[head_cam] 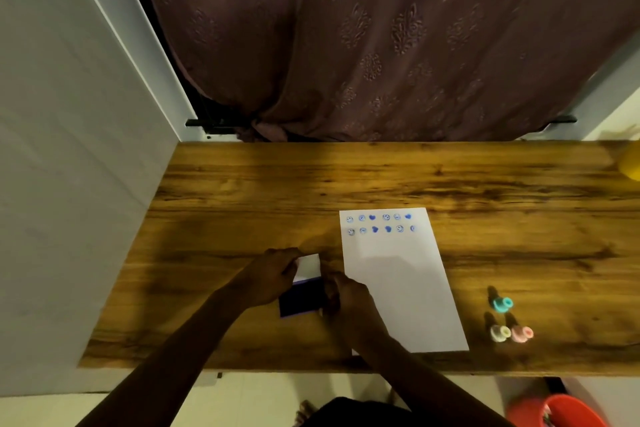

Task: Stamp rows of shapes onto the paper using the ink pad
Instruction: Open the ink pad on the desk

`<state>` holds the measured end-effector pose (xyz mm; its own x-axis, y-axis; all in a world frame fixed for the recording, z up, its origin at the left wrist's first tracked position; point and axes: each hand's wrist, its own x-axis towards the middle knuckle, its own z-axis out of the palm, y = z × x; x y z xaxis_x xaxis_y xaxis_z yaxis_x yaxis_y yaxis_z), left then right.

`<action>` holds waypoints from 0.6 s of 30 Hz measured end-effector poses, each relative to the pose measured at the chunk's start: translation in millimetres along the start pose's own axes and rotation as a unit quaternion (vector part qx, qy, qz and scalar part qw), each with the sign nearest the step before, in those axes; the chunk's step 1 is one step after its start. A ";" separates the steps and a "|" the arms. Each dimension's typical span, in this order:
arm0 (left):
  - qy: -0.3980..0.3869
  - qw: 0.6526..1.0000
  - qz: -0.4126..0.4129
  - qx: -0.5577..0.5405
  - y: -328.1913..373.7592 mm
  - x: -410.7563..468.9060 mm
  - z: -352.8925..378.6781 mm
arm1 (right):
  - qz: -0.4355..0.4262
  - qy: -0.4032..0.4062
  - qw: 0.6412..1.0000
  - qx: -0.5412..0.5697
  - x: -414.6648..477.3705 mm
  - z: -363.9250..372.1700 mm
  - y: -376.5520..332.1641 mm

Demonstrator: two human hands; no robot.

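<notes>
A white sheet of paper (pixel 401 288) lies on the wooden table (pixel 381 177), with two rows of blue stamped shapes (pixel 381 224) near its far edge. Left of the paper sits the ink pad (pixel 300 302), dark blue, with its white lid (pixel 308 266) raised. My left hand (pixel 273 274) grips the lid's left side. My right hand (pixel 346 298) holds the pad's right edge. Three small stamps stand to the right of the paper: a teal stamp (pixel 502 304), a cream stamp (pixel 499 333) and a pink stamp (pixel 522 333).
A patterned curtain (pixel 381 45) hangs behind the table and a white wall (pixel 69 184) closes the left side. A yellow object (pixel 632 163) sits at the far right edge. A red bucket (pixel 568 412) stands on the floor under the right front corner.
</notes>
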<state>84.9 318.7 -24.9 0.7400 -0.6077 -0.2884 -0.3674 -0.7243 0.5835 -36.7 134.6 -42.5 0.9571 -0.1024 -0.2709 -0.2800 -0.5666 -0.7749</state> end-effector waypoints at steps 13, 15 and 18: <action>0.036 0.993 -0.040 0.109 -9.2 13.3 9.9 | -0.019 0.007 1.000 -0.014 -0.1 0.1 1.7; 0.045 0.992 -0.045 0.113 -8.5 12.5 11.4 | -0.021 0.008 1.000 -0.013 0.3 0.1 2.6; 0.057 0.990 -0.049 0.119 -7.2 11.4 13.6 | -0.031 0.007 0.999 -0.007 0.4 -1.6 2.4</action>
<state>88.4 312.5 -42.8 0.8323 -0.5000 -0.2392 -0.4029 -0.8421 0.3584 -36.8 131.9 -43.6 0.9734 -0.0790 -0.2149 -0.2200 -0.5828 -0.7822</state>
